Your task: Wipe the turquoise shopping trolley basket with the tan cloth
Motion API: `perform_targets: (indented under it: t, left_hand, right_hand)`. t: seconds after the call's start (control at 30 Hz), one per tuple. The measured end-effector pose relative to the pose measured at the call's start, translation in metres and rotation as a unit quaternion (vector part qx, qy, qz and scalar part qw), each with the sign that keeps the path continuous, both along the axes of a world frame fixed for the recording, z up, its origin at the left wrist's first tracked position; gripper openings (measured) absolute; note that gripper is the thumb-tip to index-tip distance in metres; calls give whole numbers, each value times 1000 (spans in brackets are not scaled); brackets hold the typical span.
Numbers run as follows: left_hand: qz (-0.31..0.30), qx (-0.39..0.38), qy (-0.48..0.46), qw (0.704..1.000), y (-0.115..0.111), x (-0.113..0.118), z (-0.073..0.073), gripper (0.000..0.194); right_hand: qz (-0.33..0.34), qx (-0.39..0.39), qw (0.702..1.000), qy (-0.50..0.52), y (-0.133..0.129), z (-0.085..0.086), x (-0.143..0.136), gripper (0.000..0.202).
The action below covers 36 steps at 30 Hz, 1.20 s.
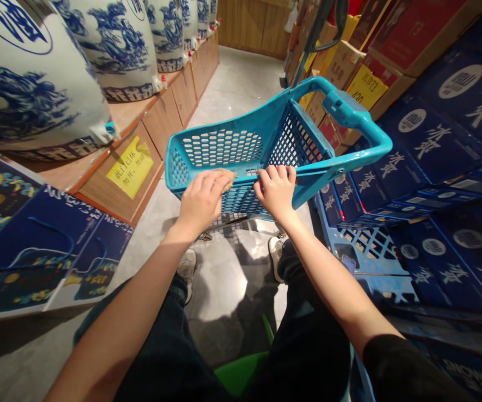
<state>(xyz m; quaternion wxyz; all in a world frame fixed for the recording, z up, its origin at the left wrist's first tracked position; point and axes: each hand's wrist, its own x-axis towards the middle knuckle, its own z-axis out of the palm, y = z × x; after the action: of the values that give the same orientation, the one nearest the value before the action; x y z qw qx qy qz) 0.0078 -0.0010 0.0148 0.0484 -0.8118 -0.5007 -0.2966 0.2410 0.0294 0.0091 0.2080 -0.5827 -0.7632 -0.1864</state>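
A blue plastic shopping cart basket (232, 120) with perforated sides stands in front of me, its looped handle at the right. My left hand (205, 195) is closed on a brown cloth (229, 177) at the near rim; most of the cloth is hidden under the fingers. Further right on that rim, my right hand (276, 190) rests with its fingers curled over the edge, closed on it. The visible part of the basket's inside holds nothing I can make out.
Large blue-and-white jars (27, 84) line a wooden cabinet (140, 162) at the left, above dark blue gift bags (35, 240). Stacked blue boxes (425, 139) flank the right side. A green seat (243, 373) shows between my legs.
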Motion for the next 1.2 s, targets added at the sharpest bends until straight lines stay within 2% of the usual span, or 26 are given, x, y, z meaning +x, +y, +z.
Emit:
perform_targets:
  t: [0.07, 0.23, 0.3, 0.43, 0.57, 0.77, 0.83, 1.0, 1.07, 1.2]
  left_hand:
    - [-6, -10, 0, 1000, 2, -1, 2, 49]
    - [100, -41, -32, 994, 16, -37, 0, 45]
    - [108, -36, -29, 993, 16, -42, -2, 44]
    - [44, -11, -4, 999, 5, -23, 0, 43]
    - [-6, -24, 11, 1000, -1, -5, 7, 47]
    - [89, -50, -17, 995, 7, -17, 8, 45]
    - [82, -43, -19, 996, 5, -12, 7, 44]
    - [7, -48, -11, 999, -3, 8, 11, 50]
    - [9, -62, -25, 998, -1, 6, 12, 52]
    - [52, -79, -51, 994, 6, -7, 9, 54]
  right_hand:
    - [3, 0, 1000, 1, 0, 0, 0, 27]
    - [7, 7, 1000, 0, 0, 0, 1, 29]
    - [7, 7, 1000, 1, 0, 0, 0, 29]
    - [4, 0, 1000, 5, -1, 1, 0, 29]
    - [1, -8, 1000, 9, -1, 2, 1, 30]
    - [5, -12, 1000, 10, 0, 1, 4, 32]
    - [3, -13, 1000, 10, 0, 1, 5, 33]
    - [2, -6, 1000, 16, 0, 1, 5, 34]
    - [3, -7, 1000, 18, 0, 0, 6, 34]
    - [8, -3, 1000, 24, 2, -3, 9, 35]
